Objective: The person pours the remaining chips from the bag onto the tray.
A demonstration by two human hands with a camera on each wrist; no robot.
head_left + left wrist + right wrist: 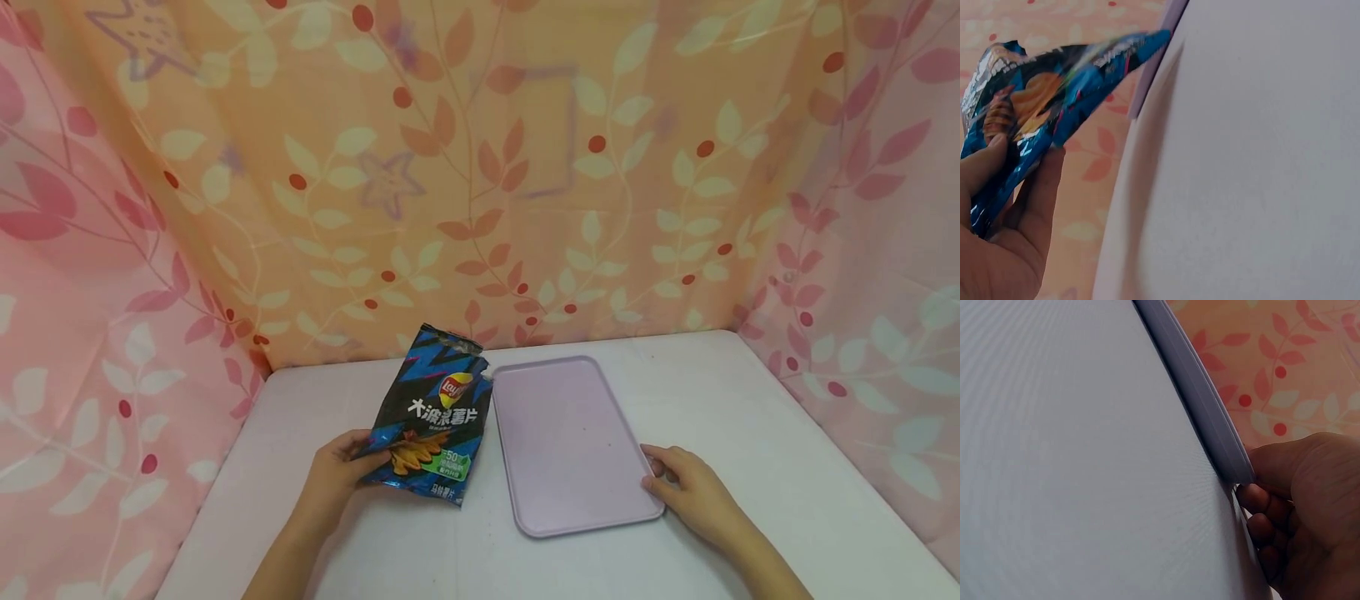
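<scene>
A blue and black bag of Lay's potato chips [442, 408] is in my left hand [341, 471], left of the tray. My left thumb lies on the bag's printed front near its lower left corner, with the fingers behind. The left wrist view shows the bag [1041, 94] creased and raised above the white surface. Its top edge looks crumpled and torn. A flat light purple tray [573, 450] lies on the table. My right hand [697, 492] grips the tray's lower right edge. In the right wrist view the thumb presses the tray rim [1210, 412], with the fingers curled beneath.
The table [720, 400] has a white covering. Behind it hangs an orange curtain [465, 208] with a leaf print, and pink patterned curtains [82, 333] close in both sides. The chip bag's right edge comes close to the tray's left rim.
</scene>
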